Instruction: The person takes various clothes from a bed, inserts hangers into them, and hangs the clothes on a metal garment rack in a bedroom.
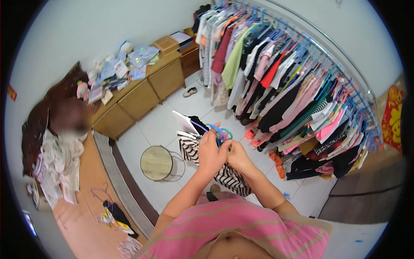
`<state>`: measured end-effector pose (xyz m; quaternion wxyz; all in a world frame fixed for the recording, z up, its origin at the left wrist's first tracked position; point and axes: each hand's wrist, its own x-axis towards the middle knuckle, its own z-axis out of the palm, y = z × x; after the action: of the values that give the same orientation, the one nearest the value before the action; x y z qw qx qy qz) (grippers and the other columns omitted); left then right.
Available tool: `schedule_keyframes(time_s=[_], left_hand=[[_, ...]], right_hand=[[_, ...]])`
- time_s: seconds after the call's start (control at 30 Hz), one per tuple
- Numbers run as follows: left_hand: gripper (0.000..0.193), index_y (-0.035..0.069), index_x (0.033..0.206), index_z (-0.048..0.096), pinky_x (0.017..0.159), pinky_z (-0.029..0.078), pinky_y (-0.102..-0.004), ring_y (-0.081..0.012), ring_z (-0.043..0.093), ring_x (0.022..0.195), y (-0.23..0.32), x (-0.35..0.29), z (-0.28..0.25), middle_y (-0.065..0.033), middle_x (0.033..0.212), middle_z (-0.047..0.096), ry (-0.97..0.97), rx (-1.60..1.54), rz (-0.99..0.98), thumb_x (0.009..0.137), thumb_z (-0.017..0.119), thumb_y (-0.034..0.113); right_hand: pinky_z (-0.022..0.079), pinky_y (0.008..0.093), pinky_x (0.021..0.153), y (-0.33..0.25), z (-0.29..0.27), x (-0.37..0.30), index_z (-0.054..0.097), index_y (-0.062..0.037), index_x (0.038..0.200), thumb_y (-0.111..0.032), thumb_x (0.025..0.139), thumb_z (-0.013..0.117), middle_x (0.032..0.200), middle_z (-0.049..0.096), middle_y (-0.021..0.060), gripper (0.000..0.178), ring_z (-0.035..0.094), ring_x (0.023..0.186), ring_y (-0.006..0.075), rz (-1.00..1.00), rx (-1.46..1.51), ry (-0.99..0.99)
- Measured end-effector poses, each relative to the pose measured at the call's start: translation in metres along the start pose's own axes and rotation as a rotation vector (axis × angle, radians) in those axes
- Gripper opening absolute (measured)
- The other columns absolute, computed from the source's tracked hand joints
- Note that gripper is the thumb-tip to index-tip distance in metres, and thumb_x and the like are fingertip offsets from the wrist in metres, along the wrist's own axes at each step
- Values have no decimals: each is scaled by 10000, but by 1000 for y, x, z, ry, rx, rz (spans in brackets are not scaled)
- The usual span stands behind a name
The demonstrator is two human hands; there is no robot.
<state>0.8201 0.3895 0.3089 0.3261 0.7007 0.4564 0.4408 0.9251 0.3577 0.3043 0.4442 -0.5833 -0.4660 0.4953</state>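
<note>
In front of my body, both hands are closed around a bunch of plastic clothes hangers, with blue-green and purple parts showing. My left hand [208, 151] wraps the bunch from the left, its fingers close to a purple hanger [199, 127]. Against it, my right hand [238, 158] grips the bunch from the right, beside a teal hanger loop [228, 133]. A black-and-white zebra-striped garment [233, 180] hangs below and to the left of my hands. White and black cloth [183, 122] sticks out beyond the left hand. My fingers hide where the hangers meet the garments.
A long metal rack [321, 48] packed with hung clothes curves along the right. Orange sandals [277, 164] lie under it. Left of my hands stands a round stool [156, 163]. A bed [82, 220] holds clothes and a purple hanger [101, 191]. A cluttered wooden cabinet [140, 99] stands behind.
</note>
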Motion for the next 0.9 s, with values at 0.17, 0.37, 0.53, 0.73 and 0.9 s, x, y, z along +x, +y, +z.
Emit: schedule_keyframes(time_s=[0.17,0.37,0.53,0.73,0.9], left_hand=[[525,-39,1252,410,886,386,-376,-301,541,947,5,26,33,-100,937,620,-44,-159,21,802,610,146],[396,-30,1273,429,684,497,-263,-136,618,709,-24,92,44,-76,796,631,-85,-554,-34,884,474,30],[372,-40,1261,429,668,470,-235,-103,572,717,-65,169,20,-40,763,607,-113,-575,-55,931,474,125],[354,-2,1251,461,716,477,-249,-108,588,742,-117,270,-13,-39,794,634,-173,-546,-151,910,467,95],[412,7,1308,382,759,461,-246,-122,582,839,-146,349,-36,-74,954,637,-265,-448,-99,916,469,98]], right_hand=[[454,271,717,7,-22,26,579,25,981,-130,828,572,849,612,33,218,554,792,127,3,178,-5],[376,280,928,30,-13,101,504,9,1188,-69,856,563,1187,516,86,346,479,1093,153,-64,455,117],[436,270,826,24,13,194,350,48,1278,-66,863,560,1107,544,82,479,528,995,152,-200,569,126],[381,236,515,-14,22,306,468,-72,1028,-121,828,568,702,500,14,229,498,591,116,163,521,-228],[369,236,478,-20,35,391,546,-82,849,-228,867,521,662,515,2,150,516,585,107,92,558,-289]])
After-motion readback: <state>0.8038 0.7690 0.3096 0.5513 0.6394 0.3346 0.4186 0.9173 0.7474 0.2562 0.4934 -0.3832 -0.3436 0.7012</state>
